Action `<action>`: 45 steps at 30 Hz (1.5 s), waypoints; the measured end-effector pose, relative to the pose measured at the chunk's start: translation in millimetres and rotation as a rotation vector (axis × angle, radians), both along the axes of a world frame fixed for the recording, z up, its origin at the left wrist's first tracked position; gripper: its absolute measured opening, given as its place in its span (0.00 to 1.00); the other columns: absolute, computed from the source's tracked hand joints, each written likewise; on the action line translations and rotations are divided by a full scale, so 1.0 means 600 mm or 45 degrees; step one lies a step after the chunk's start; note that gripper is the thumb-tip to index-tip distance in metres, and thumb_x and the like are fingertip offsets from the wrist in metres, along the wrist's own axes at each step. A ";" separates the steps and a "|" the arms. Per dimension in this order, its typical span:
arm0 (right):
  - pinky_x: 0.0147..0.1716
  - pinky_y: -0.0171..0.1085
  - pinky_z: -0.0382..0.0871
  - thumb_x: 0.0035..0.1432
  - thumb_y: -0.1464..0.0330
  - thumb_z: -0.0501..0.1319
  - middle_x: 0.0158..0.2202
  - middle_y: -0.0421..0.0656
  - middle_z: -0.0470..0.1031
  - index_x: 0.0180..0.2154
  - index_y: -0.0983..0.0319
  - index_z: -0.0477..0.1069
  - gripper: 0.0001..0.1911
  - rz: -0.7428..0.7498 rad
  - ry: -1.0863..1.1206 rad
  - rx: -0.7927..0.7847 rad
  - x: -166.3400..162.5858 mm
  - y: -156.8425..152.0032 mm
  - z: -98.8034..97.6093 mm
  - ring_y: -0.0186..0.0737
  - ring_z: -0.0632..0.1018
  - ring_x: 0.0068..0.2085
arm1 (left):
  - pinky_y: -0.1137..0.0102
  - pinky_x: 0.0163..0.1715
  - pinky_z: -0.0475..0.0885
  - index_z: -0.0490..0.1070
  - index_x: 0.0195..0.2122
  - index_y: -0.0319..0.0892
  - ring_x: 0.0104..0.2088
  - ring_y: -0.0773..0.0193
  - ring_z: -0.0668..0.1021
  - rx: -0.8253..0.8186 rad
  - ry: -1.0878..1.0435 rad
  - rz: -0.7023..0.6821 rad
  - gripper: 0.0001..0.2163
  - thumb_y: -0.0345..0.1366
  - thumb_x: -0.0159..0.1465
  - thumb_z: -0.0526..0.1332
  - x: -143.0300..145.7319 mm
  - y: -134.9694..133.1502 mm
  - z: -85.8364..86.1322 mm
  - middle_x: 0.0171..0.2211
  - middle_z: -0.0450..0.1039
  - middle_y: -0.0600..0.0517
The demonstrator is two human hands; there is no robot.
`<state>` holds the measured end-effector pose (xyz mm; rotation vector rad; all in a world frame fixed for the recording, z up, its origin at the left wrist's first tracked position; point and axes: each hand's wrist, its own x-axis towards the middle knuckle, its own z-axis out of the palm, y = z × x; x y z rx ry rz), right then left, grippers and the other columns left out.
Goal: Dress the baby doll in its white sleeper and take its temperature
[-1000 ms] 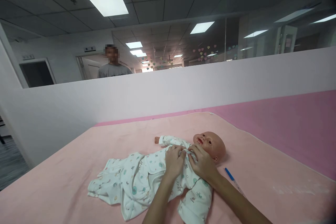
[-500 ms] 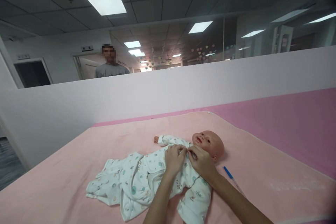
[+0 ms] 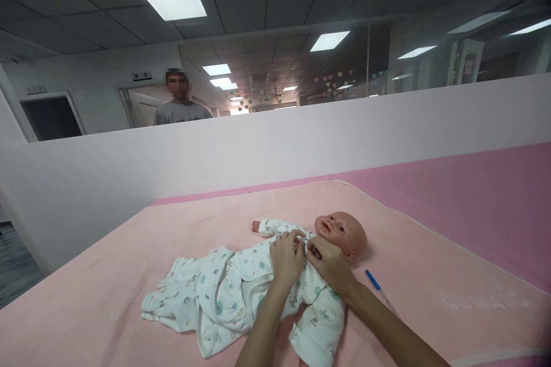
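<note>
1. Left hand (image 3: 286,257) pinches the romper (image 3: 241,292) collar, fingers curled shut.
2. Right hand (image 3: 328,262) grips the same collar, just beside it.
3. Baby doll (image 3: 340,232) lies on the pink blanket (image 3: 129,275), head toward 2 o'clock; pen (image 3: 373,281) near.

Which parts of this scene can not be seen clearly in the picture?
Head view, the only one:
- The neck fastening of the romper: covered by the left hand and right hand.
- The doll: its near arm is hidden under the right forearm.
- The pen: its lower end passes behind that forearm.
- The person behind the partition: hidden below the chest.
- The romper's prints: too small to identify.
</note>
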<state>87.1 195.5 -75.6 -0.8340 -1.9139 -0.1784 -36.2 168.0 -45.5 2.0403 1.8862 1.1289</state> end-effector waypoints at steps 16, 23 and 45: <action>0.28 0.33 0.65 0.55 0.74 0.52 0.27 0.41 0.73 0.34 0.61 0.67 0.07 0.209 -0.068 0.031 0.018 0.001 0.013 0.35 0.72 0.28 | 0.69 0.45 0.61 0.70 0.40 0.46 0.42 0.63 0.70 -0.124 -0.329 -0.360 0.12 0.36 0.55 0.54 -0.035 -0.008 0.013 0.39 0.72 0.53; 0.32 0.35 0.67 0.53 0.76 0.52 0.30 0.43 0.73 0.35 0.61 0.67 0.09 0.295 0.005 -0.008 0.005 -0.015 0.023 0.36 0.73 0.32 | 0.72 0.31 0.62 0.72 0.37 0.46 0.30 0.67 0.68 -0.094 -0.219 -0.389 0.10 0.36 0.52 0.59 -0.088 -0.039 0.024 0.31 0.70 0.54; 0.29 0.35 0.58 0.55 0.72 0.53 0.26 0.41 0.67 0.29 0.61 0.63 0.03 0.314 -0.080 -0.027 -0.031 -0.016 0.027 0.35 0.67 0.29 | 0.72 0.36 0.67 0.73 0.37 0.42 0.34 0.66 0.73 -0.064 -0.493 -0.426 0.11 0.38 0.53 0.59 -0.099 -0.041 0.006 0.34 0.73 0.51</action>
